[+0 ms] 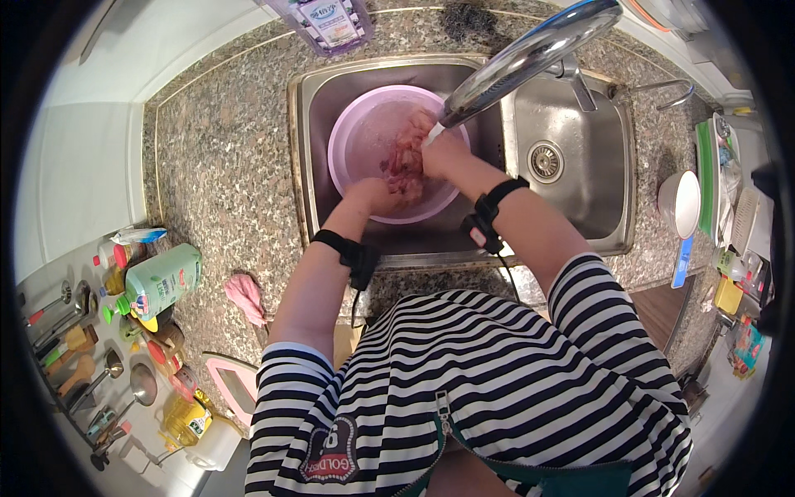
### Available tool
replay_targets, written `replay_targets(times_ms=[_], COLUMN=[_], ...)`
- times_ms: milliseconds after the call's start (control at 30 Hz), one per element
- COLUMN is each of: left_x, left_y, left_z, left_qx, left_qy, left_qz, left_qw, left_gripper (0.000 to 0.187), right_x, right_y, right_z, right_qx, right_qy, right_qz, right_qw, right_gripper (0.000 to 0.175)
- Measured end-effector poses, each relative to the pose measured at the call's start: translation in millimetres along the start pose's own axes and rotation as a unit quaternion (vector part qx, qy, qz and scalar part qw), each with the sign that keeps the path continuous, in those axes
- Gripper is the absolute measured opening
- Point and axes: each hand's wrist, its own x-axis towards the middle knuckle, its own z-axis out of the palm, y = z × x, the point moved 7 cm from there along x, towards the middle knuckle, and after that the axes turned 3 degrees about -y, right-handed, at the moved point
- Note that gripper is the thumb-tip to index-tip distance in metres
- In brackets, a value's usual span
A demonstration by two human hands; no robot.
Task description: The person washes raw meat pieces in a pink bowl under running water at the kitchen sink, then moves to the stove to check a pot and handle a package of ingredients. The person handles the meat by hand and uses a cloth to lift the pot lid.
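Inside the left sink bowl [428, 239] stands a round pink plastic basin [343, 171] with cloudy, pinkish water. Pieces of what looks like raw meat [405, 158] lie in it between my hands. My left hand [377, 195] dips into the water at the near end of the meat; its fingers are blurred under the surface. At the basin's right side, my right hand [444, 154] closes against the meat, its fingertips hidden. White water runs from the chrome faucet [528, 56] onto the back of this hand.
The right sink bowl [571, 211] has a drain strainer [545, 161]. A white bowl [680, 202] stands right of the sink. On the granite counter [217, 155] are a pink cloth [244, 298] and a green pump bottle [163, 281]. Behind the sink lie a purple package [329, 25] and a dark scouring pad [469, 22].
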Motion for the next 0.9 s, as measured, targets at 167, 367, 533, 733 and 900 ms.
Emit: replay_targets(times_ms=[167,367,533,733,900], left_x=[6,12,1,38,33], left_y=[53,33,-23,-50,-42], left_z=[26,-38,-84,-62,-19], left_qx=[-0.387,-0.232,-0.057,-0.068,-0.120], left_qy=[-0.021,0.210,0.400,0.238,0.098], left_qz=[0.114,0.098,-0.014,0.013,0.026], left_qw=[0.915,0.945,0.915,0.969,0.988], left_gripper=[0.038,0.031,0.052,0.063,0.035], right_x=[13,-37,-44,-25,-17], right_y=[1,-8,1,4,-15], right_z=[-20,-50,-18,-16,-28], right_qx=[0.137,0.016,-0.032,0.045,0.069], right_qy=[0.054,0.106,-0.022,-0.028,0.014], right_qz=[-0.088,-0.106,-0.041,-0.010,-0.019], right_qw=[0.985,0.989,0.998,0.999,0.997], right_gripper=[0.038,0.034,0.038,0.041,0.043])
